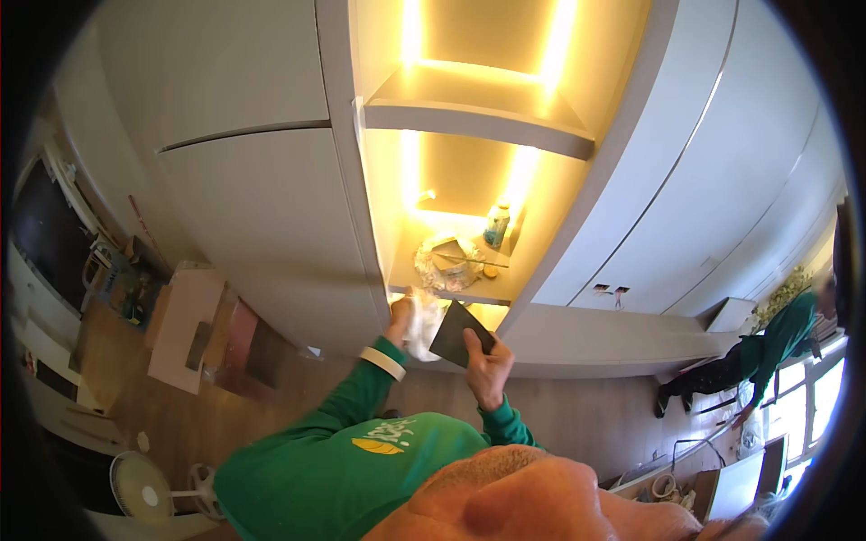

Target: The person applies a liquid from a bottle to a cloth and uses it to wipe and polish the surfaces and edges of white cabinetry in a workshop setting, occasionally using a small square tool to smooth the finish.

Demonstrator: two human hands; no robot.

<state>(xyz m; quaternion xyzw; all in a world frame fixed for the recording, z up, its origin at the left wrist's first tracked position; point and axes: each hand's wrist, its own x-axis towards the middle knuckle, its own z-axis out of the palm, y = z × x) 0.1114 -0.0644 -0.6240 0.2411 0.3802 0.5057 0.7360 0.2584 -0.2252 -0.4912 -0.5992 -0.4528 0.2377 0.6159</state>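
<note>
My right hand (489, 368) grips a dark, flat rectangular sheet (458, 334) by its near edge, thumb on top; it looks like sandpaper, but I cannot be sure. To its left, my left hand (399, 316) holds a crumpled white cloth or wrap (423, 326), which hides part of the fingers. Both hands are just in front of a lit shelf (410, 278). On that shelf lies a crumpled clear plastic wrap (437, 273) with a thin stick across it. Behind it stands a bottle (496, 224) with a bluish label, and a small yellow round piece (490, 270) lies nearby.
An upper shelf (478, 119) juts out above, between pale cabinet doors (244, 207). On the floor at left are an open cardboard box (239, 347) and a white fan (142, 487). At far right another person in green (783, 338) leans toward a cluttered table (695, 482).
</note>
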